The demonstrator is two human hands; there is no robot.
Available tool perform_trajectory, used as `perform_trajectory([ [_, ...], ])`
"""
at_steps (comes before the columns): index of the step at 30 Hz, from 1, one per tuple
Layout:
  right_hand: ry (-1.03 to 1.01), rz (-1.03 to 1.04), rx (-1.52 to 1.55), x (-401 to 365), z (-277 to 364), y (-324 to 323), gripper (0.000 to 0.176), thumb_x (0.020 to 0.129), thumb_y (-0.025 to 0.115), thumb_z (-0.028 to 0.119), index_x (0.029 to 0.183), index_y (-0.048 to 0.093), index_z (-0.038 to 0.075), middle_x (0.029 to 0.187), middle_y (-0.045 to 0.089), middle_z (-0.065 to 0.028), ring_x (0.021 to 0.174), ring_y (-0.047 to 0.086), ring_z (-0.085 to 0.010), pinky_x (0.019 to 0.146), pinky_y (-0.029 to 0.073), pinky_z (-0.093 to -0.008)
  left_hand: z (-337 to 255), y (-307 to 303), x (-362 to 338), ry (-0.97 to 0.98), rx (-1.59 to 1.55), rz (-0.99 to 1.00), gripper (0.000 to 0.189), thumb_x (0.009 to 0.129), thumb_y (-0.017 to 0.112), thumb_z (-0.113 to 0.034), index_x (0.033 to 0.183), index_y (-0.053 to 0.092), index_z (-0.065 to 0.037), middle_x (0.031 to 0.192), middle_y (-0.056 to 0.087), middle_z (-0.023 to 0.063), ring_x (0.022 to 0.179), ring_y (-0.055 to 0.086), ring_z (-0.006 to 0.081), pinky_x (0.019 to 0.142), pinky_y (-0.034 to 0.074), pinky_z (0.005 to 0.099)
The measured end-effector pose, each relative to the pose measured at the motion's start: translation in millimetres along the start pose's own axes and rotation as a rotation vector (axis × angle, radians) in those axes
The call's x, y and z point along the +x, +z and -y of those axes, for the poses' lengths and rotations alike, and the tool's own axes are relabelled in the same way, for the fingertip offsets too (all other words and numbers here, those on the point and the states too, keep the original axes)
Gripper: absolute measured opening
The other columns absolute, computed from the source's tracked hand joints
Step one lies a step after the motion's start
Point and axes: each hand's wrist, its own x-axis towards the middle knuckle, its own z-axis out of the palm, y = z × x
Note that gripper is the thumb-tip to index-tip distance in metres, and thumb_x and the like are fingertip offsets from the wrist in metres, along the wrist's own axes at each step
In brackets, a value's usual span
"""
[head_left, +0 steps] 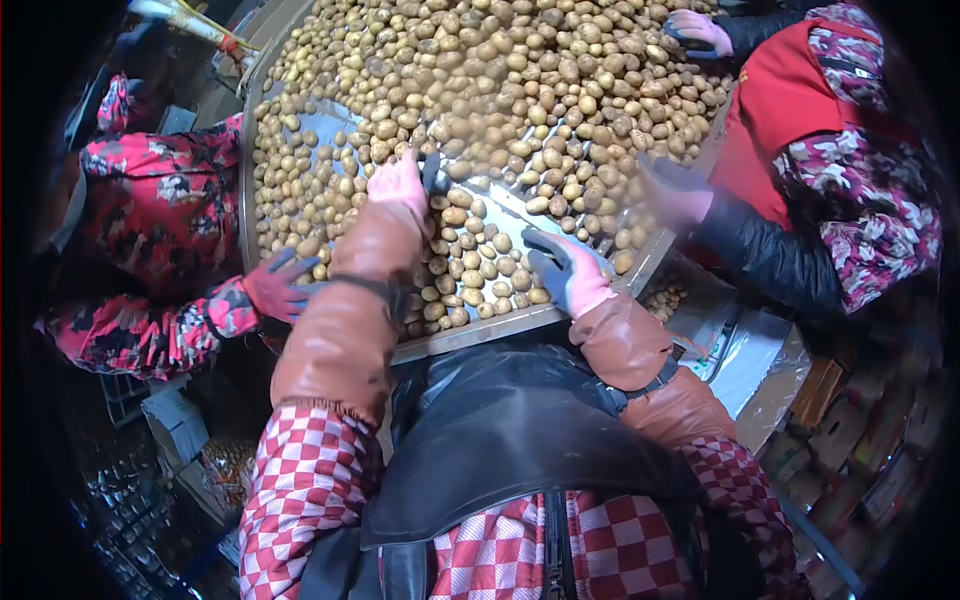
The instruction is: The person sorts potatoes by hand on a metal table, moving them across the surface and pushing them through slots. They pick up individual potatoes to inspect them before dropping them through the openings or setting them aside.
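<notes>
Many small yellow-brown potatoes [470,75] cover a large wood-edged sorting table [490,330]. Reaching far over them is my left hand [398,184], in a pink glove with dark finger parts. Its thumb stands apart, the other fingers are partly hidden, and no potato shows in its grip. My right hand [568,272], in a pink and grey glove, is open near the front right edge, fingers apart, beside loose potatoes [490,262]. Between and beyond my hands, a strip of bare pale tabletop [505,203] shows.
At the left, a co-worker's gloved hand [280,285] rests by the table edge. Across on the right, another person's gloved hands [700,35] reach over the potatoes, one blurred. Boxes [770,365] stand below the table on the right.
</notes>
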Motion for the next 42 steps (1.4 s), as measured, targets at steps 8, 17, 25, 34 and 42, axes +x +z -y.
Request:
perform_trajectory([
  [8,0.324,0.084,0.633,-24.9,-0.9,-36.1,0.036,0.093,0.069,0.018,0.128,0.063,0.009,0.120,0.067,-0.0062,0.094,0.067,-0.0189,0.077,0.054,-0.0272,-86.7,10.0,-113.4,0.591,-0.412,-0.008,0.033,0.094,0.064,-0.036,0.121,0.067,-0.016,0.115,0.070,0.0125,0.114,0.062,0.0337,0.101,0.046,0.0472],
  [17,-0.196,-0.222,-0.842,-52.8,-3.5,-125.3,0.036,0.084,0.076,0.017,0.119,0.071,0.010,0.114,0.071,-0.0180,0.107,0.067,-0.0385,0.096,0.052,-0.0464,31.8,40.2,-104.4,-0.004,0.127,-0.283,0.042,0.091,0.068,-0.039,0.128,0.065,-0.020,0.145,0.051,0.0138,0.142,0.039,0.0376,0.116,0.024,0.0609],
  [25,0.422,-0.287,-1.107,96.6,31.3,-36.1,0.100,0.071,0.077,0.072,0.150,0.045,0.019,0.140,0.055,-0.0201,0.137,0.046,-0.0411,0.110,0.040,-0.0533,39.8,31.9,-178.0,0.251,-0.067,-0.199,0.044,0.087,0.073,-0.029,0.128,0.065,-0.016,0.144,0.052,0.0144,0.139,0.043,0.0383,0.115,0.028,0.0602],
  [34,-0.279,-0.205,-0.639,127.7,-2.1,-56.9,0.032,0.092,0.068,0.008,0.125,0.069,0.005,0.116,0.072,-0.0155,0.109,0.067,-0.0251,0.097,0.052,-0.0357,39.1,29.4,-178.4,0.271,-0.120,-0.258,0.047,0.083,0.075,-0.024,0.127,0.064,-0.014,0.141,0.050,0.0173,0.134,0.044,0.0384,0.108,0.034,0.0576],
  [42,-0.089,0.051,-1.297,109.3,5.4,0.9,0.051,0.087,0.068,0.022,0.136,0.057,0.011,0.145,0.050,-0.0180,0.138,0.039,-0.0427,0.113,0.042,-0.0489,41.5,24.8,-176.4,0.256,-0.167,-0.239,0.043,0.082,0.076,-0.025,0.123,0.067,-0.015,0.140,0.052,0.0156,0.133,0.046,0.0379,0.109,0.035,0.0555],
])
